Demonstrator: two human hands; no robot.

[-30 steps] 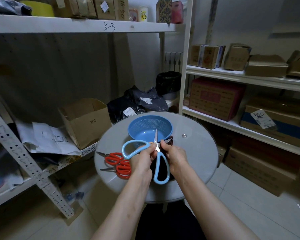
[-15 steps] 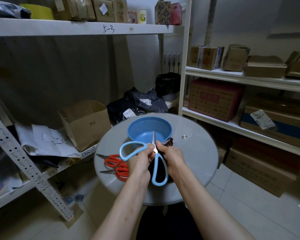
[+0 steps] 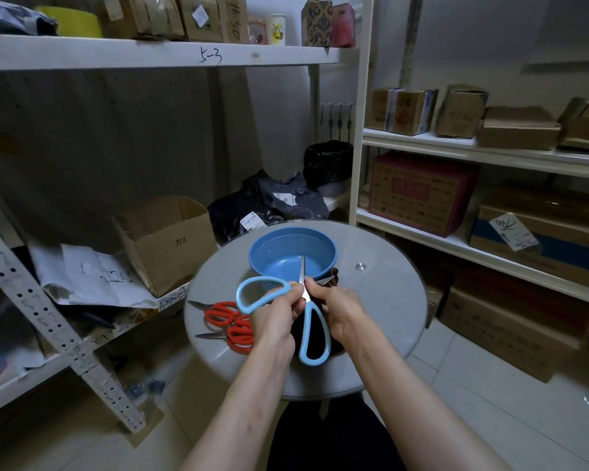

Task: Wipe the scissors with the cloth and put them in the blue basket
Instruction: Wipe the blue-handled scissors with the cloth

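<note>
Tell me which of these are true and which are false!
1. The blue scissors are open. True.
2. Scissors lie in the blue basket. False: none lie in it yet.
3. Two red scissors lie on the table. True.
4. The left hand holds red scissors. False: it grips the blue scissors.
5. The right hand holds a white cloth. False: the cloth is dark.

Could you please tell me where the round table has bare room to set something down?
The table is bare on its right, between the blue basket, the right hand and the rim, bar a small metal stud. The middle and left are crowded: left hand, blue scissors, dark cloth, two red scissors.
</note>
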